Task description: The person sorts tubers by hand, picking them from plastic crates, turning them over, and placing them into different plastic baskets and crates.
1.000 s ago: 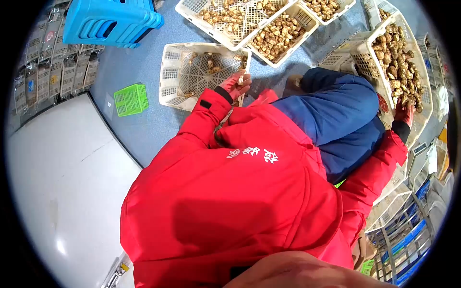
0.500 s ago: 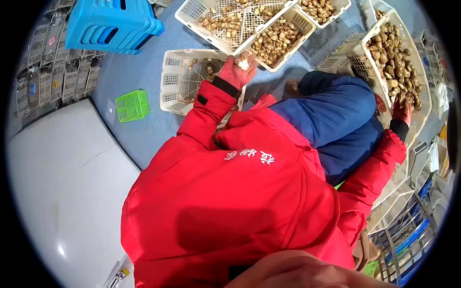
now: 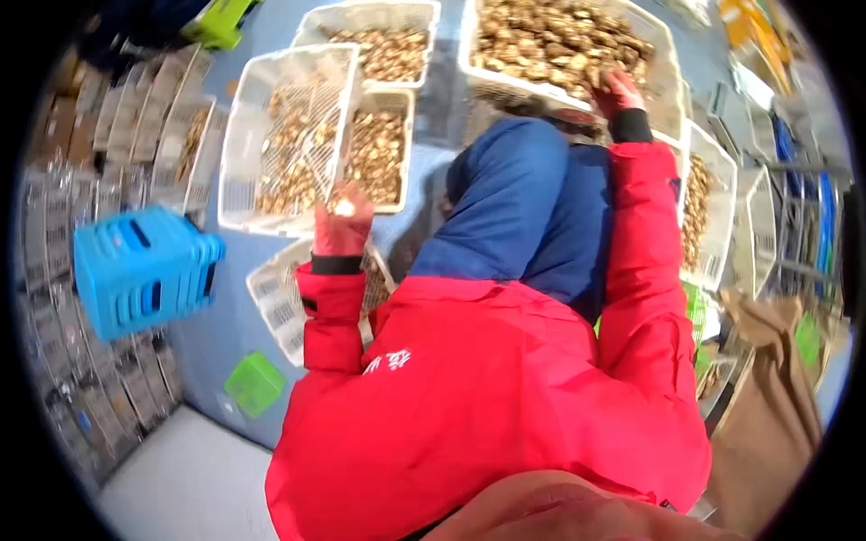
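Note:
My left hand (image 3: pixel 344 225) is raised over the small crate, its fingers closed around a knobbly tuber (image 3: pixel 344 208) with a bright, pale patch. Just beyond it are a large white crate (image 3: pixel 236 144) and a smaller crate (image 3: pixel 386 208) of brown tubers (image 3: pixel 376 153). A low white crate (image 3: pixel 280 298) sits below my left wrist, partly covered by my sleeve. My right hand (image 3: pixel 619 94) reaches over the near edge of a big white crate (image 3: pixel 672 63), fingers apart against its heaped brown tubers (image 3: pixel 550 45). Blur hides the exact contact of those fingertips.
A blue plastic stool (image 3: pixel 144 270) and a green basket (image 3: pixel 255 384) stand on the floor to the left. Another tuber crate (image 3: pixel 717 216) is at my right side, beside brown cloth (image 3: pixel 767 406). Stacked crates and packages line the left wall.
The view has swung toward the right, so the crates appear shifted left. My left hand still holds a tuber near the small crates. My right hand remains at the large tuber heap.

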`<state>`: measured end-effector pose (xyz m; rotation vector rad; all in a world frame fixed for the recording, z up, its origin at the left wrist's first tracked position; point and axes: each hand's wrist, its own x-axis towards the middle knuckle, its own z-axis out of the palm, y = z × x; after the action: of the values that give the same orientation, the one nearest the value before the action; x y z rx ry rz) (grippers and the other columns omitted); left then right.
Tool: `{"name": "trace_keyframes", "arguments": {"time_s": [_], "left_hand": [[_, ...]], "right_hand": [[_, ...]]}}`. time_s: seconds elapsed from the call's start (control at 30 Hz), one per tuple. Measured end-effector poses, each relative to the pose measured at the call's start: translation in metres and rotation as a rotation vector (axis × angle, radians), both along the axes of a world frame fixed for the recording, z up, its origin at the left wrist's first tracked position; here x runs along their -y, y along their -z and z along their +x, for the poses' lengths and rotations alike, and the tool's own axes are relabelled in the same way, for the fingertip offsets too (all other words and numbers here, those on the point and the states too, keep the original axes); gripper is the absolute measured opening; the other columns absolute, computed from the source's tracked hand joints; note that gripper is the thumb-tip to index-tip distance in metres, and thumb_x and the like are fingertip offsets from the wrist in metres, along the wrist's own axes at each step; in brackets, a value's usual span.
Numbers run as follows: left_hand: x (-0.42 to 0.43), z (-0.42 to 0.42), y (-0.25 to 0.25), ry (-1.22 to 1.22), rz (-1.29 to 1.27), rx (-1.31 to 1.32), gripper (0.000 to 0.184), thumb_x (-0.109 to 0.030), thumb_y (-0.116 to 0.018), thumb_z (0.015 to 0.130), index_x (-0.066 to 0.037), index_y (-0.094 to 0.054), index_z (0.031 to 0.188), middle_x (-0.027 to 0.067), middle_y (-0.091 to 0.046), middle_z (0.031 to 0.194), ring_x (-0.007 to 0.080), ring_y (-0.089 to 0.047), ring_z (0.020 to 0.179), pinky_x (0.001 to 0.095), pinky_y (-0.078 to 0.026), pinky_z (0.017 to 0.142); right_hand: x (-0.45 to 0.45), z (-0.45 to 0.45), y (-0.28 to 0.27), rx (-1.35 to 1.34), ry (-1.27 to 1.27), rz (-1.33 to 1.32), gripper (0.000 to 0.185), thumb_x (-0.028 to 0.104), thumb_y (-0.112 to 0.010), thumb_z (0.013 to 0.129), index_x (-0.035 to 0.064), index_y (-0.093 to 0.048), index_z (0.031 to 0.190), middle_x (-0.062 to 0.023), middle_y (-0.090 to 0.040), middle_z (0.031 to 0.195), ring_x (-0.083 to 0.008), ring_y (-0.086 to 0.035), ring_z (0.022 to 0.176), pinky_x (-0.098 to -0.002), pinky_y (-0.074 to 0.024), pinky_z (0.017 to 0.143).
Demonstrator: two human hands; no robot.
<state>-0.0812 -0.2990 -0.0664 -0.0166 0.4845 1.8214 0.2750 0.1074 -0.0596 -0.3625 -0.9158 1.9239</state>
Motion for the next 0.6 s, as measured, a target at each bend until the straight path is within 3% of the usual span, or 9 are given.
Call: {"name": "trace_keyframes", "arguments": {"time_s": [0.03, 0.07, 0.13, 0.2, 0.23, 0.27, 0.33, 0.47, 0.6], "left_hand": [[-0.001, -0.008, 0.002, 0.047, 0.108, -0.013, 0.049, -0.037, -0.056, 0.080, -0.012, -0.038, 0.119, 0.0071, -0.045, 0.110, 0.0209, -0.045, 0.097, 0.0364, -0.041, 0.083], [-0.023, 0.004, -0.034, 0.084, -0.004, 0.106, 0.038, -0.026, -0.052, 0.084, -0.009, -0.039, 0.115, 0.0072, -0.044, 0.106, 0.0173, -0.043, 0.089, 0.0307, -0.040, 0.074], [-0.069, 0.015, -0.063, 0.240, 0.059, -0.056, 0.031, -0.018, -0.049, 0.086, -0.007, -0.040, 0.113, 0.0073, -0.044, 0.104, 0.0163, -0.042, 0.084, 0.0296, -0.039, 0.072], [-0.106, 0.030, -0.076, 0.373, 0.170, -0.133, 0.032, -0.017, -0.049, 0.086, -0.004, -0.041, 0.114, 0.0091, -0.044, 0.104, 0.0172, -0.043, 0.088, 0.0314, -0.040, 0.080], [-0.122, 0.053, -0.101, 0.293, -0.027, -0.265, 0.034, -0.015, -0.049, 0.086, -0.003, -0.039, 0.116, 0.0113, -0.045, 0.106, 0.0182, -0.045, 0.090, 0.0325, -0.042, 0.080], [-0.147, 0.055, -0.092, 0.450, 0.064, -0.283, 0.036, -0.018, -0.047, 0.087, -0.002, -0.038, 0.118, 0.0085, -0.046, 0.108, 0.0180, -0.046, 0.094, 0.0307, -0.042, 0.086], [-0.188, 0.086, -0.105, 0.479, 0.013, -0.282, 0.034, -0.019, -0.044, 0.088, -0.001, -0.038, 0.117, 0.0118, -0.048, 0.107, 0.0213, -0.049, 0.094, 0.0354, -0.045, 0.083], [-0.245, 0.122, -0.097, 0.726, 0.106, 0.014, 0.037, -0.026, -0.044, 0.088, -0.002, -0.042, 0.116, 0.0139, -0.050, 0.110, 0.0276, -0.051, 0.097, 0.0400, -0.044, 0.082], [-0.260, 0.145, -0.110, 0.622, 0.060, 0.049, 0.032, -0.024, -0.049, 0.086, -0.008, -0.044, 0.113, 0.0121, -0.054, 0.102, 0.0271, -0.055, 0.088, 0.0383, -0.046, 0.078]], "right_hand": [[0.006, -0.008, -0.008, -0.028, -0.038, -0.084, 0.018, 0.015, -0.053, 0.082, 0.0081, -0.053, 0.099, -0.0045, -0.052, 0.083, -0.0171, -0.052, 0.081, -0.0366, -0.0432, 0.082], [0.014, -0.015, -0.016, -0.056, -0.072, -0.171, 0.024, 0.014, -0.054, 0.082, 0.0075, -0.050, 0.105, -0.0055, -0.053, 0.092, -0.0178, -0.053, 0.086, -0.0377, -0.0422, 0.086], [0.040, -0.032, -0.048, -0.035, -0.121, -0.345, 0.034, 0.012, -0.058, 0.080, 0.0068, -0.048, 0.112, -0.0079, -0.055, 0.104, -0.0193, -0.053, 0.095, -0.0418, -0.0420, 0.088], [0.059, -0.035, -0.060, -0.040, -0.117, -0.278, 0.040, 0.011, -0.056, 0.081, 0.0057, -0.043, 0.118, -0.0091, -0.052, 0.111, -0.0213, -0.050, 0.104, -0.0416, -0.0404, 0.091], [0.068, -0.037, -0.070, -0.042, -0.111, -0.207, 0.041, 0.013, -0.054, 0.083, 0.0052, -0.041, 0.121, -0.0092, -0.051, 0.112, -0.0218, -0.049, 0.105, -0.0413, -0.0399, 0.091], [0.076, -0.038, -0.086, -0.041, -0.111, -0.138, 0.041, 0.017, -0.052, 0.084, 0.0045, -0.039, 0.122, -0.0093, -0.051, 0.112, -0.0220, -0.048, 0.106, -0.0403, -0.0391, 0.092], [0.081, -0.047, -0.102, -0.033, -0.090, -0.073, 0.043, 0.023, -0.051, 0.085, 0.0042, -0.039, 0.122, -0.0092, -0.050, 0.112, -0.0208, -0.047, 0.106, -0.0379, -0.0383, 0.093], [0.083, -0.063, -0.119, -0.036, -0.157, 0.101, 0.052, 0.029, -0.052, 0.085, 0.0053, -0.033, 0.127, -0.0098, -0.050, 0.113, -0.0181, -0.047, 0.105, -0.0324, -0.0393, 0.088], [0.078, -0.081, -0.114, -0.006, -0.221, 0.024, 0.053, 0.030, -0.052, 0.085, 0.0038, -0.033, 0.127, -0.0076, -0.050, 0.115, -0.0137, -0.052, 0.095, -0.0254, -0.0429, 0.079]]}}
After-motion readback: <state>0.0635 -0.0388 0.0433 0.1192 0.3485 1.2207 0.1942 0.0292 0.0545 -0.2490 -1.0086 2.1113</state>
